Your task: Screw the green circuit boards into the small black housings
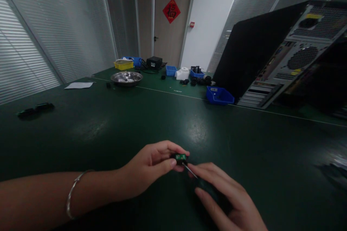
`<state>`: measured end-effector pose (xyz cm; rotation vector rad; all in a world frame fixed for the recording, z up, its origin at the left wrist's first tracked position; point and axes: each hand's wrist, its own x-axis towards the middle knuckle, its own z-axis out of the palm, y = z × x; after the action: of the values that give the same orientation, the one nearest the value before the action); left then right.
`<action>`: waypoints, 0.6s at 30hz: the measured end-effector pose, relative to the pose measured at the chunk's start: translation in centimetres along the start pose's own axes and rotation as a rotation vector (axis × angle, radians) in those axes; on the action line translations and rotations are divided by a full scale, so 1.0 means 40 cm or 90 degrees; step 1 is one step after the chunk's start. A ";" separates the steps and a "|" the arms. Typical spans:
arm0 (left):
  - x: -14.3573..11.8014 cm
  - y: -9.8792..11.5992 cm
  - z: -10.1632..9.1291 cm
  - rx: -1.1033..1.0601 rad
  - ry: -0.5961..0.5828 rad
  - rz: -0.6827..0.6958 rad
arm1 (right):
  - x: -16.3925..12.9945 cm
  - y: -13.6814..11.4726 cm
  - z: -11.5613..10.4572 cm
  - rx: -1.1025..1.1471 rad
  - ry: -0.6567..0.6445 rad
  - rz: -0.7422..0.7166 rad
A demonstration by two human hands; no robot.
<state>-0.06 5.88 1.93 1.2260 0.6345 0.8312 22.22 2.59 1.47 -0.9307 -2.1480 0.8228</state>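
Between the thumb and fingers of my left hand [151,166] is a small black part with a green circuit board [180,157] showing on top. My right hand [227,198] grips a screwdriver [191,170] by its dark handle, which is largely hidden by the fingers. The thin metal shaft points up and left, and its tip meets the near edge of the small part. Both hands are just above the green tabletop [151,122]. A bracelet circles my left wrist.
Far left lie dark strip-like parts [35,109] and a white paper [79,85]. A metal bowl [126,78], a yellow bin [124,65] and a black box [154,62] stand further back. On the right, a blue bin [220,95] sits beside a large computer case [271,54].
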 end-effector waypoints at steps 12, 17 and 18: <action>-0.013 -0.017 -0.001 0.080 -0.072 0.043 | 0.004 -0.014 0.007 0.079 -0.033 -0.032; -0.020 -0.006 0.000 0.335 -0.030 0.118 | 0.004 -0.016 0.006 0.059 -0.005 -0.043; -0.018 -0.006 0.000 0.314 -0.010 0.116 | 0.004 -0.014 0.005 0.044 0.014 -0.035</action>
<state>-0.42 5.24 1.69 1.7561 0.7490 0.8409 21.78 2.34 1.82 -0.8372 -2.1026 0.8501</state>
